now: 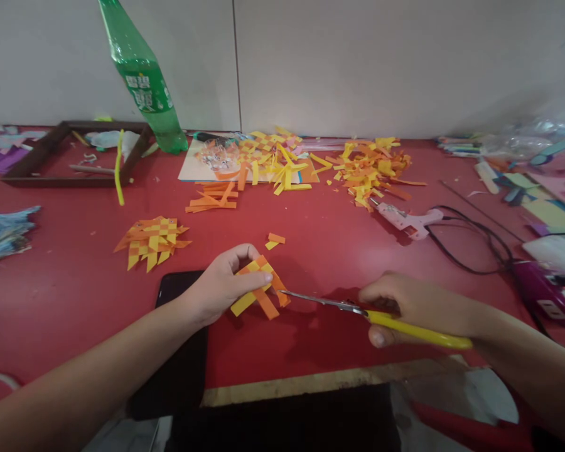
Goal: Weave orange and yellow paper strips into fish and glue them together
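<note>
My left hand point(228, 279) pinches a woven paper piece point(258, 287) of orange and yellow strips, thumb on top, with loose strip ends hanging toward me. In my right hand point(405, 304) is a pair of scissors point(390, 321) with yellow handles. Their blades point left, and the tips meet or nearly meet the orange strips at the right side of the woven piece. Two small paper scraps point(275, 240) lie just beyond my left hand. A pile of finished-looking woven paper shapes point(154, 240) rests to the left, past a black phone-like slab point(181, 351) under my left forearm.
Heaps of orange and yellow strips point(374, 166) lie along the back. A pink glue gun point(407, 220) with a black cord sits at right, near a purple power strip point(546, 292). A green bottle point(145, 88) stands by a dark wooden frame point(59, 182) at back left.
</note>
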{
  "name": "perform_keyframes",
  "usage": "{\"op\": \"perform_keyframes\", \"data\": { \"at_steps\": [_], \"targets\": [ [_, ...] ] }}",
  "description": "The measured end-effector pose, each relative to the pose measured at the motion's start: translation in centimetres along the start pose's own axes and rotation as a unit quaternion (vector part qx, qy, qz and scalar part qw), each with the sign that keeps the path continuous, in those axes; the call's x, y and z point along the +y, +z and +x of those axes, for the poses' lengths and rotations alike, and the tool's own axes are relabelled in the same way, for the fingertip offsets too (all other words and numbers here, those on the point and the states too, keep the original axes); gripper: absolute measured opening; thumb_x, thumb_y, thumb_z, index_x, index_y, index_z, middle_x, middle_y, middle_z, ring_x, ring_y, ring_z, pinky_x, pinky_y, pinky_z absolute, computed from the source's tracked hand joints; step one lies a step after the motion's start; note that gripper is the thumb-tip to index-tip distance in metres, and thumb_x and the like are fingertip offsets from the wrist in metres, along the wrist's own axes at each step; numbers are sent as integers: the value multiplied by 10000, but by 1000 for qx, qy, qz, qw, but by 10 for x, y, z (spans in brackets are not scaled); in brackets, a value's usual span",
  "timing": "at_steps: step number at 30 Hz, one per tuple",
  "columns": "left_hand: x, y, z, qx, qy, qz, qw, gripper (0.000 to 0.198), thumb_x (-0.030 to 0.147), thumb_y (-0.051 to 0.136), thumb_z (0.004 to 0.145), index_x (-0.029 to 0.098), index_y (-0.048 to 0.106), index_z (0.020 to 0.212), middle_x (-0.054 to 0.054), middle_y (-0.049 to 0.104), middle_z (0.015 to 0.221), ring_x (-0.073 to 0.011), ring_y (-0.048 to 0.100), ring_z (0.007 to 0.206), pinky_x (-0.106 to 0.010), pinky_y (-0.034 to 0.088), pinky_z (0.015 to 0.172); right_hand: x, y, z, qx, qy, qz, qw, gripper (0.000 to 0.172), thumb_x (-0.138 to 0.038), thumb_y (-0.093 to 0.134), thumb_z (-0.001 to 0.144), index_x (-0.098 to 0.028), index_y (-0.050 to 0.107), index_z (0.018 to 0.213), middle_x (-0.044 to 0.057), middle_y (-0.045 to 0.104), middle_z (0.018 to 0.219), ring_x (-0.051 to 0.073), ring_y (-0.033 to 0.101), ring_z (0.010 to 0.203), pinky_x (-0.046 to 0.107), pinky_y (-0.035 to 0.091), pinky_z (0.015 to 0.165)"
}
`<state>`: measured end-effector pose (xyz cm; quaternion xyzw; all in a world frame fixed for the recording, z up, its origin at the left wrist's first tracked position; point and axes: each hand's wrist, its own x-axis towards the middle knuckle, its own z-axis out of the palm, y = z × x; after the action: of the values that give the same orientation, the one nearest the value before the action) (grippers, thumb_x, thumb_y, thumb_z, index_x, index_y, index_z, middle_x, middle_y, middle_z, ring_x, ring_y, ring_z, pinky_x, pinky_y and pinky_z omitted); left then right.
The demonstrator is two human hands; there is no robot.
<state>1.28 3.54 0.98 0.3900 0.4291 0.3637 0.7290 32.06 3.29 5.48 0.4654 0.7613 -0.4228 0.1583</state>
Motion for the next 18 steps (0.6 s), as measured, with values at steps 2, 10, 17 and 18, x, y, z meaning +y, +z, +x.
{"op": "perform_keyframes", "data": {
  "at_steps": [2, 10, 17, 18],
  "targets": [
    [-1, -1, 1, -2, 0, -1, 1000, 288, 197, 815, 734, 183, 527, 742, 49, 676, 692, -96, 666, 644, -185, 506, 604, -2, 0, 0, -2, -1, 0, 1000, 605, -777, 584, 738, -193, 456, 645, -49, 385, 625, 98, 323, 572, 256, 207, 529],
    [-1, 0, -2, -1, 13, 7, 1000, 275, 190, 812, 732, 179, 537, 726, 54, 678, 675, -70, 634, 611, -158, 484, 575, -3, 0, 1, -3, 29, 22, 999, 588, -753, 677, 688, -179, 558, 647, -44, 435, 618, 99, 352, 575, 254, 232, 540],
    [-1, 0, 0, 1, 16, 11, 1000, 272, 184, 820, 714, 174, 548, 716, 44, 681, 670, -70, 627, 608, -163, 500, 593, -7, 0, 3, -3, 50, 8, 999, 546, -722, 707, 689, -181, 641, 654, -39, 467, 607, 104, 375, 578, 261, 248, 549],
    [-1, 0, 0, 3, 17, 11, 1000, 271, 185, 820, 716, 173, 549, 718, 42, 683, 673, -72, 633, 610, -165, 506, 599, -8, 0, 3, -4, 53, 8, 999, 541, -720, 709, 688, -183, 648, 654, -37, 480, 606, 105, 380, 577, 261, 253, 549]
  ]
}}
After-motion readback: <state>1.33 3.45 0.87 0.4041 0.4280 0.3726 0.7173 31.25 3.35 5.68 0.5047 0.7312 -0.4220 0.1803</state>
